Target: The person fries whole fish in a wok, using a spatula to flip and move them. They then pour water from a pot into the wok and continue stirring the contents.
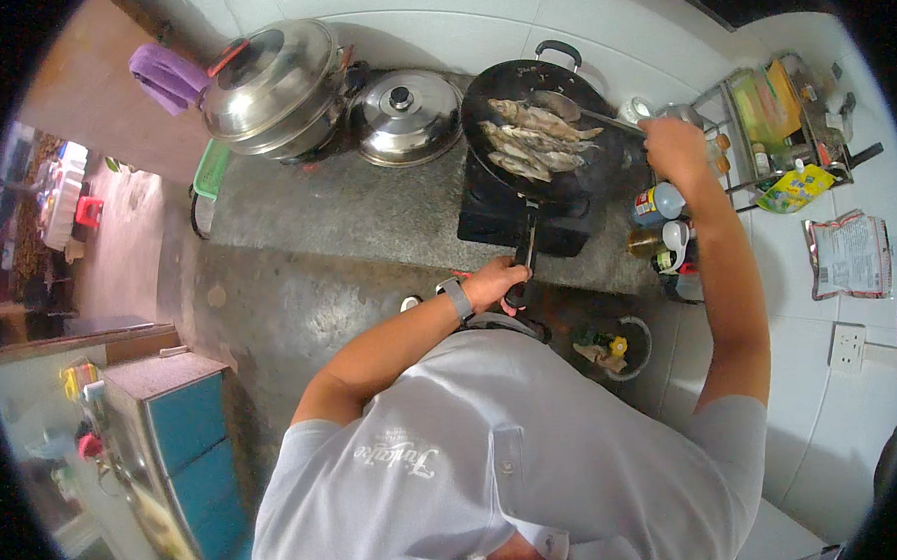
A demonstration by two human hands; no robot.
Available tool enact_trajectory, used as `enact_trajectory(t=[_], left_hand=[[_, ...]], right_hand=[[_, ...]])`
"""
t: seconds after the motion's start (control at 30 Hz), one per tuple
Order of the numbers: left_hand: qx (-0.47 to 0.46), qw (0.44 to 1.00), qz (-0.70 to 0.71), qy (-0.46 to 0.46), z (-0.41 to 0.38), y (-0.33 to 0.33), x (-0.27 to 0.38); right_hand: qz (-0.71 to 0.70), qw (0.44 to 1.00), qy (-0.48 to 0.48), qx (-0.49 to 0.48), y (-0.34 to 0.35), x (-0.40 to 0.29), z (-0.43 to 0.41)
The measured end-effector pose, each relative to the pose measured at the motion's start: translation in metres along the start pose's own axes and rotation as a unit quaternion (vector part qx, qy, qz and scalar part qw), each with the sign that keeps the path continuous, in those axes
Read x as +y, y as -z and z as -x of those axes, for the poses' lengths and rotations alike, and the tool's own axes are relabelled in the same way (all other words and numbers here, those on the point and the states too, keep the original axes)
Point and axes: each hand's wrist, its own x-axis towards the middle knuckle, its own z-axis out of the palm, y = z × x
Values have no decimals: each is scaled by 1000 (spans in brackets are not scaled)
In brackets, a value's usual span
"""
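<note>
My left hand (496, 282) grips the black handle (526, 246) of a dark wok (494, 94), which sits on a black stove (489, 218). Several whole small fish (541, 145) lie side by side in the wok, with browned patches on their skin. My right hand (676, 149) is closed around the handle of a metal spatula (613, 122), reaching in from the wok's right side. The blade of the spatula (557, 104) rests against the far side of the fish; whether it is under any of them is hidden.
Left of the wok stand a domed steel lid (405, 120) and a large lidded steel steamer pot (273, 92) with a purple cloth (168, 80). Bottles (658, 203) crowd the counter's right end, below a wire rack (786, 122). A waste bin (644, 345) is on the floor.
</note>
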Motion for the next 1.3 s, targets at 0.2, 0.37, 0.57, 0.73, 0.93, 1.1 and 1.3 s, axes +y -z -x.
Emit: enact_trajectory(t=[0.2,0.37,0.57,0.73,0.93,1.1,1.3], left_hand=[[-12,1000,9,7,1,4,1],[11,1000,7,-3,8,-1,9],[-55,998,20,-8,-2,9,2],[-56,998,21,-3,-4,11,1],[-77,997,16,8,-9,18,-4],[-75,997,6,1,-2,17,1],[-83,996,-24,11,1,18,13]], right_hand=[[-83,992,-82,-54,22,36,26],[-194,979,-9,-63,36,60,49],[-247,960,12,-130,50,42,61],[-165,960,27,-225,79,16,46],[-107,957,13,-270,83,-5,49],[-54,955,60,-284,86,-37,55],[-130,970,-28,-204,60,-74,84]])
